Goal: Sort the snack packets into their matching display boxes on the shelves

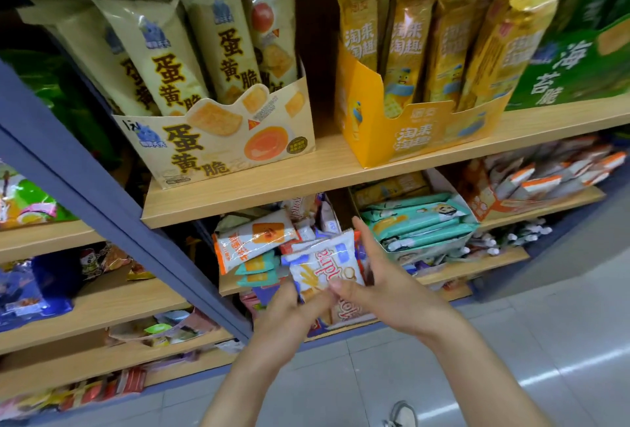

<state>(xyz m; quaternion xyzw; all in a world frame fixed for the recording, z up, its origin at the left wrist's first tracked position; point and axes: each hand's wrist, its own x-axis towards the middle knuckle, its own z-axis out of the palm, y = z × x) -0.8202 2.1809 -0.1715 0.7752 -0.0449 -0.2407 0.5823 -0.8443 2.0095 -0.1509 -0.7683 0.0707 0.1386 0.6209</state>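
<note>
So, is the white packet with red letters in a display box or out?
Out: the left hand and the right hand hold the white packet in front of the shelf, no box around it.

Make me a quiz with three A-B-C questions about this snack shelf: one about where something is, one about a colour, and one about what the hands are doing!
1. Where is the yellow display box?
A. On the floor
B. On the upper shelf, right of the cream box
C. In the person's hands

2. What colour are the stacked packets beside the right hand?
A. Black
B. Teal
C. Red

3. What is happening to the white-and-blue packet?
A. It lies on the floor
B. It sits in the yellow display box
C. The left hand and right hand hold it

Answers: 1 B, it stands on the wooden board beside the cream box. 2 B, their wrappers are teal. 3 C, both hands grip it in front of the shelves.
</note>
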